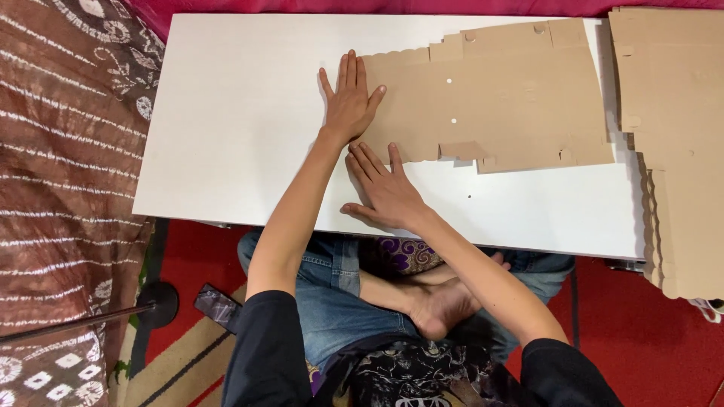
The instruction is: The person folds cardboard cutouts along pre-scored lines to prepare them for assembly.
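Note:
A flat, unfolded brown cardboard box blank (498,98) with scalloped edges and small holes lies on a low white table (226,113). My left hand (350,98) rests flat with fingers spread on the blank's left edge. My right hand (383,188) lies flat just below it, fingers spread, pressing the blank's lower left corner and the tabletop. Neither hand grips anything.
A stack of more brown cardboard blanks (679,143) covers the table's right end. A brown patterned cloth (68,151) lies to the left. Below the table are my crossed legs in jeans (332,301), a dark phone (217,305) and a stand base (158,301) on a red rug.

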